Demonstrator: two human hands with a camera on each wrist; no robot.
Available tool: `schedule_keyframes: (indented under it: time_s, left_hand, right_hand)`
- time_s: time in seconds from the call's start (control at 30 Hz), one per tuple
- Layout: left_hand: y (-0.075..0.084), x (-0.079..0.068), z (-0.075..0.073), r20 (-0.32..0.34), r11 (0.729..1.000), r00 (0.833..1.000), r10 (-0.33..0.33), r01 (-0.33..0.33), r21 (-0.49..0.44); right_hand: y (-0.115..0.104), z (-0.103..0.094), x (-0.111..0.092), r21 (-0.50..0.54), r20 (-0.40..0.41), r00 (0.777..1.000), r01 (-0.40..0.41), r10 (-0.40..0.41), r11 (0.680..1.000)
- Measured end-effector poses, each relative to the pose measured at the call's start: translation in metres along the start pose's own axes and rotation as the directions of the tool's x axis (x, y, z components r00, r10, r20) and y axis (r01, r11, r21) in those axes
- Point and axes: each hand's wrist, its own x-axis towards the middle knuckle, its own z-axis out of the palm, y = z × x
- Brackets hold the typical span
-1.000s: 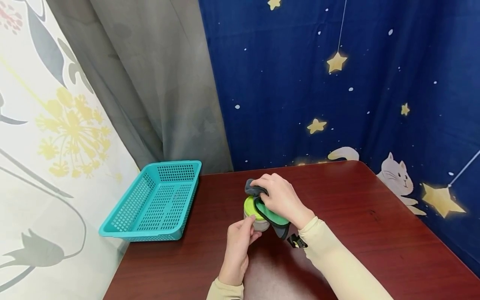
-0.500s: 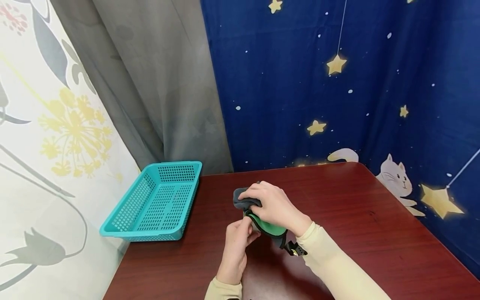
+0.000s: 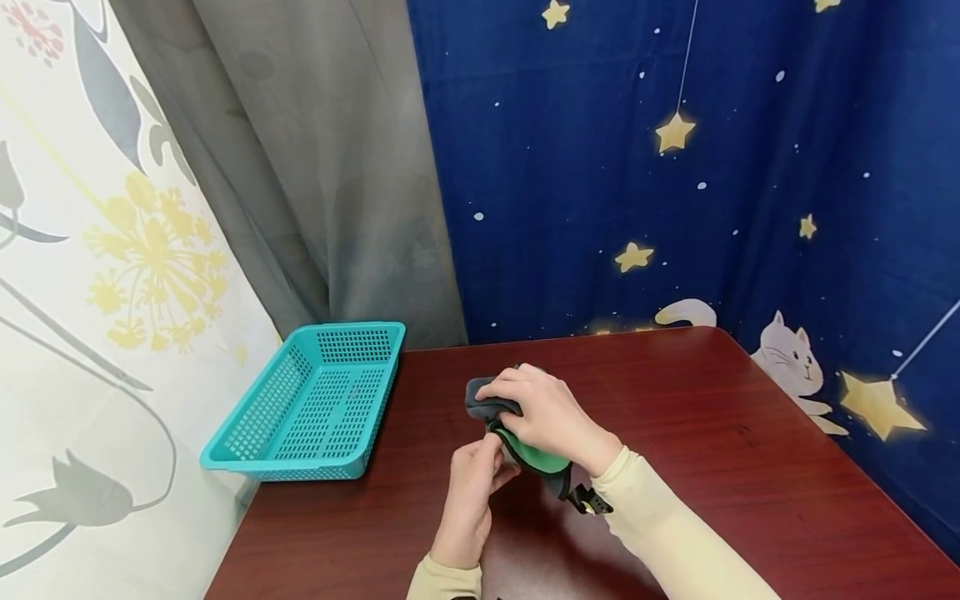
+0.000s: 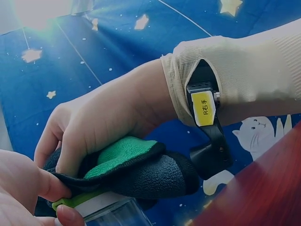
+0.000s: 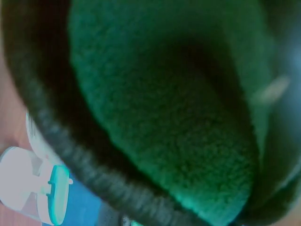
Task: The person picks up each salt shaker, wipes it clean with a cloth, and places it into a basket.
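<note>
In the head view, my right hand [image 3: 546,415] grips a two-sided cloth [image 3: 542,458], green on one face and dark grey on the other, with black edging. The cloth is bunched over a clear container [image 4: 117,214] with a lime-green lid [image 4: 75,201], which shows below it in the left wrist view. My left hand [image 3: 469,487] holds the container at its lid edge, thumb above and fingers at the side. From the head, the cloth and hands hide nearly all of the container. Green cloth fills most of the right wrist view.
A turquoise perforated basket [image 3: 337,408] stands at the left of the dark red wooden table [image 3: 675,400]. Behind the table hang a grey curtain [image 3: 375,208] and a blue star-patterned curtain [image 3: 555,167]. A black wrist camera [image 3: 588,498] hangs under the right wrist.
My right hand has shifted slightly left and toward me with the cloth, which now covers the lime-green lid. My left hand has stayed nearly in place. Little differs over the last half second.
</note>
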Motion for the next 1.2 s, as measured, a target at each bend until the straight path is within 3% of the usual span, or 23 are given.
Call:
schedule_keyframes:
  time_s: [0.13,0.33,0.77,1.0,1.2]
  left_hand:
    - [0.001,0.000,0.000,-0.011,1.000,1.000,-0.007,0.006,-0.003]
    - [0.002,0.002,0.002,-0.025,1.000,0.999,-0.021,0.021,0.003]
    - [0.003,0.005,-0.003,-0.001,1.000,1.000,-0.025,0.025,0.019]
    - [0.016,0.011,-0.010,0.019,0.998,1.000,0.021,-0.022,0.052]
    - [0.030,0.018,-0.019,0.021,0.992,1.000,-0.022,0.019,0.122]
  right_hand:
    - [0.007,-0.001,0.002,-0.042,-0.029,0.999,-0.025,0.024,0.999]
    - [0.026,-0.006,0.003,-0.150,-0.147,0.978,-0.169,0.147,0.974]
    - [0.038,-0.012,-0.002,-0.096,-0.150,0.969,-0.211,0.195,0.973]
    - [0.048,-0.030,-0.001,-0.126,-0.202,0.951,-0.260,0.232,0.957]
    - [0.056,-0.039,-0.006,-0.132,-0.207,0.950,-0.263,0.233,0.956]
